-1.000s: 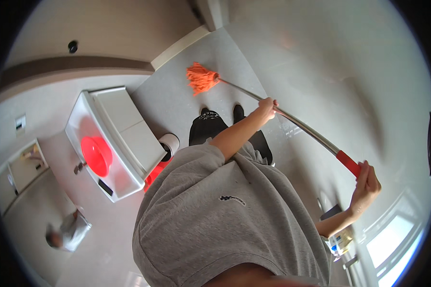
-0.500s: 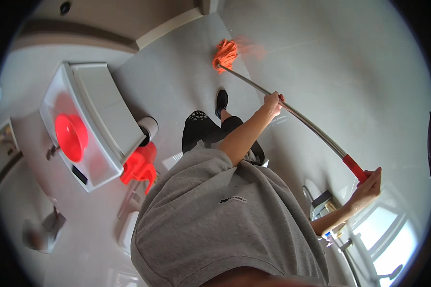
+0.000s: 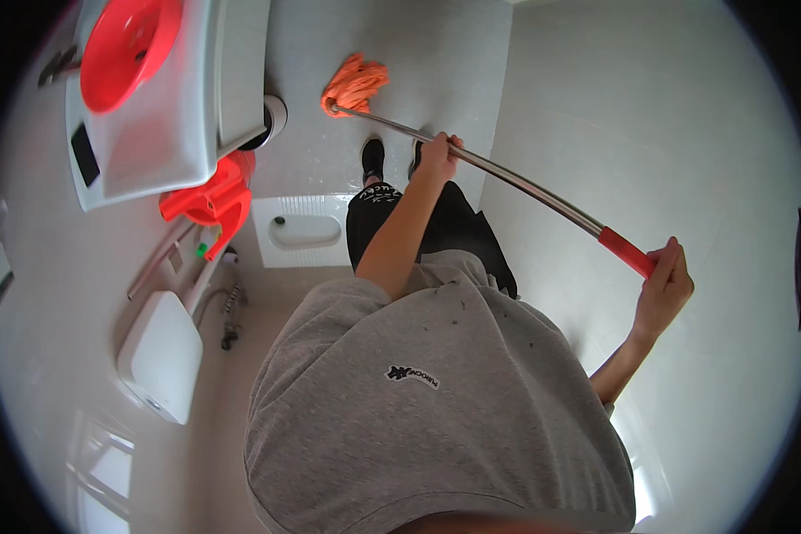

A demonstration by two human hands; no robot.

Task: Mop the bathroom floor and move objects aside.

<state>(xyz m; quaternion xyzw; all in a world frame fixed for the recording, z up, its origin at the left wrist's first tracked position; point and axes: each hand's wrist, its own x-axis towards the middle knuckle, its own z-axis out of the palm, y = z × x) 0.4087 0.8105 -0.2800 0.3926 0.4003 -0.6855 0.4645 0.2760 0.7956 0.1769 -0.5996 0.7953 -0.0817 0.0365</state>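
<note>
A mop with a metal pole slants across the view in both my hands. Its orange strand head rests on the grey floor ahead of my shoes. My left hand is closed round the middle of the pole. At the upper end, my right hand grips the red handle, some of its fingers stretched past the tip.
To the left stands a white vanity with a red basin and a dark phone-like slab. Below it are a red bucket and a round bin. A squat toilet lies beside my legs; a white cistern hangs on the wall.
My view has turned, bringing the squat toilet into sight. The mop head has come left and nearer my feet, and both hands have moved with the pole, keeping their grip.
</note>
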